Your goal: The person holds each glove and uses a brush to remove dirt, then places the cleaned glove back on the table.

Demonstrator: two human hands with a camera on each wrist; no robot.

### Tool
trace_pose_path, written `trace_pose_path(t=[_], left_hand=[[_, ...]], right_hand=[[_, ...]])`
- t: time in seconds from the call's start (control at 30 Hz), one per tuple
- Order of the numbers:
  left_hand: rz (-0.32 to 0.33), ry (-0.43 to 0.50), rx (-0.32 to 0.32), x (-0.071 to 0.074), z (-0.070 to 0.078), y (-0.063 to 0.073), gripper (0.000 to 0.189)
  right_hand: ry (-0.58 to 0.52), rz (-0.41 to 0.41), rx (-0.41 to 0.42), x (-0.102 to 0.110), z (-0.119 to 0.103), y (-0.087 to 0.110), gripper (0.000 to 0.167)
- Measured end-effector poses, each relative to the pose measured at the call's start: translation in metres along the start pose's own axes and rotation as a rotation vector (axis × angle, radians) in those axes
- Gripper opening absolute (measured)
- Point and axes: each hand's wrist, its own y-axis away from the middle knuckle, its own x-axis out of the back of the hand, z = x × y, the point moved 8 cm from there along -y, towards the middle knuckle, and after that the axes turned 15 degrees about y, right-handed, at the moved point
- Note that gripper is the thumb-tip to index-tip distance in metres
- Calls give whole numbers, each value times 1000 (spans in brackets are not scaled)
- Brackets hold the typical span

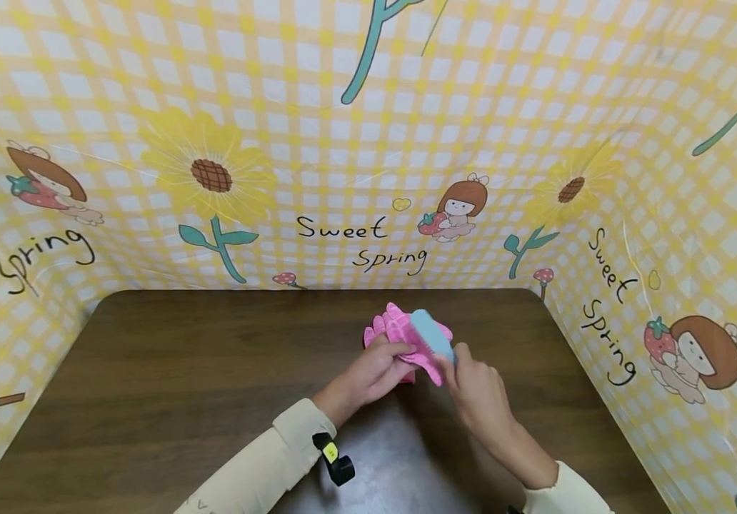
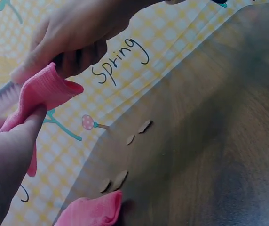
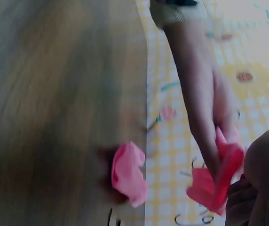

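Note:
My left hand [image 1: 378, 375] holds a pink knit glove [image 1: 395, 325] up over the table, thumb on top near the cuff. In the left wrist view that thumb presses on the glove [image 2: 43, 92] just below its open cuff. A light blue brush [image 1: 431, 333] is gripped in my right hand [image 1: 480, 392], its bristle side facing the glove and overlapping it. Pale bristles show beside the glove in the left wrist view. A second pink glove [image 3: 129, 174] lies on the table beneath the hands, mostly hidden in the head view.
Several small brown leaf-shaped pieces [image 2: 120, 180] lie on the dark wooden table [image 1: 182, 371] near the second glove. A yellow checked cloth [image 1: 343, 164] with printed flowers and lettering stands as walls around the table's back and sides.

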Motion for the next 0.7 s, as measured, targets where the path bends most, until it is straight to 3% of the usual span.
trace_pose_path(t=[0.1,0.2,0.47,0.7], left_hand=[[-5,-14,-6,-3,4,2,57],[-5,-13,0,-4,6,5,59],[7,23,16,-5,6,6,63],[2,4,17,-7,7,6,63]], right_hand=[[28,3,48,1,-12,1,37],[78,37,39,1,-13,-1,39],[109,70,11,0,-1,-7,42],[104,40,-46,-2,11,-11,42]])
